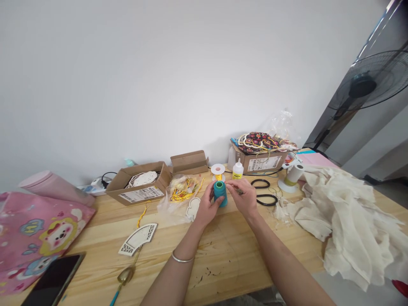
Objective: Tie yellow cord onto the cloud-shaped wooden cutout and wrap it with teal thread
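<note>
My left hand [205, 207] is wrapped round a teal thread spool [220, 192] held upright just above the wooden table [223, 250]. A silver bangle [181, 257] sits on that wrist. My right hand [245, 196] is beside the spool's right side, its fingers pinched together near the spool's top on something too small to make out. A white fan-shaped cutout [138, 238] lies on the table to the left, and a white cloud-shaped piece [192, 208] lies just behind my left hand.
Black scissors [265, 193], a glue bottle [237, 170], a yellow thread reel [218, 171] and cardboard boxes [140, 182] stand behind. A clear bag of yellow cords [181, 190] lies left. Cream cloth [347, 216] covers the right. A phone [54, 280] and pink bag [32, 238] lie at left.
</note>
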A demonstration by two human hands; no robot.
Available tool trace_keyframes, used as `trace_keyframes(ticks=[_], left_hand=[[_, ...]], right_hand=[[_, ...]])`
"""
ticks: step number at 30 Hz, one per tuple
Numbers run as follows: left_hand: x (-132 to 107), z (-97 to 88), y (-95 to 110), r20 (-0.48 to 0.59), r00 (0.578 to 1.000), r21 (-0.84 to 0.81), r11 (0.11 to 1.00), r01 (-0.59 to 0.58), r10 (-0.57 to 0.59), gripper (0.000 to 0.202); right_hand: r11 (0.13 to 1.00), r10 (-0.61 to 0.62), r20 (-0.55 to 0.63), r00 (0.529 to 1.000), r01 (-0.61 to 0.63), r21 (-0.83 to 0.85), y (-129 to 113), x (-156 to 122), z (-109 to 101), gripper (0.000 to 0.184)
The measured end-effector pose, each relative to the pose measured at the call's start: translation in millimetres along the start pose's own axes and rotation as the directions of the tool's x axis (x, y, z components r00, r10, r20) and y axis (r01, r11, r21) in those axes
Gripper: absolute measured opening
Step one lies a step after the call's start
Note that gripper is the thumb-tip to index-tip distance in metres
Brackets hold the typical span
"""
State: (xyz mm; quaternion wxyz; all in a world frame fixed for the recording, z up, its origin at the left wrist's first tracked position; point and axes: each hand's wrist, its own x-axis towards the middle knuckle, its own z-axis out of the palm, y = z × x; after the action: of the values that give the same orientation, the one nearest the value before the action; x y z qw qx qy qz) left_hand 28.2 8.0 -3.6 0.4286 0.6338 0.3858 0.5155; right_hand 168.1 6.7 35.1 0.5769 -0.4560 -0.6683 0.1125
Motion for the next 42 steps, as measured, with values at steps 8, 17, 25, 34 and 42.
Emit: trace_keyframes(ticks=[8, 17, 25, 34, 42], left_hand=[[0.0, 0.3, 2.2, -0.003, 1.0, 0.01, 1.0, 0.001, 0.0, 0.051], [0.2, -0.1, 0.8, -0.008, 1.0, 0.002, 1.0, -0.001, 0.001, 0.052], [-0.4, -1.0, 2.3, -0.009, 1.0, -0.001, 1.0, 0.011, -0.011, 0.052], [0.0, -0.1, 2.5, 0.003, 1.0, -0.002, 1.0, 0.006, -0.006, 0.051], [0.6, -0.5, -0.5, -0.008, 1.0, -0.017, 1.0, 0.004, -0.004, 0.052]], right_hand=[[0.993, -0.075, 0.024, 0.997, 0.077, -0.088, -0.2, -0.1, -1.0, 0.012], [0.984, -0.099, 0.072, 0.992, 0.108, -0.144, 5.1, -2.3, 0.9, 0.014], [0.997, -0.062, 0.065, 0.996, 0.065, -0.041, 3.5, 2.6, -2.1, 0.008], [0.981, -0.112, 0.095, 0.989, 0.125, -0.146, 3.0, 0.5, -0.6, 0.012], [0.977, -0.123, 0.075, 0.99, 0.134, -0.167, 7.2, -1.8, 1.7, 0.014]])
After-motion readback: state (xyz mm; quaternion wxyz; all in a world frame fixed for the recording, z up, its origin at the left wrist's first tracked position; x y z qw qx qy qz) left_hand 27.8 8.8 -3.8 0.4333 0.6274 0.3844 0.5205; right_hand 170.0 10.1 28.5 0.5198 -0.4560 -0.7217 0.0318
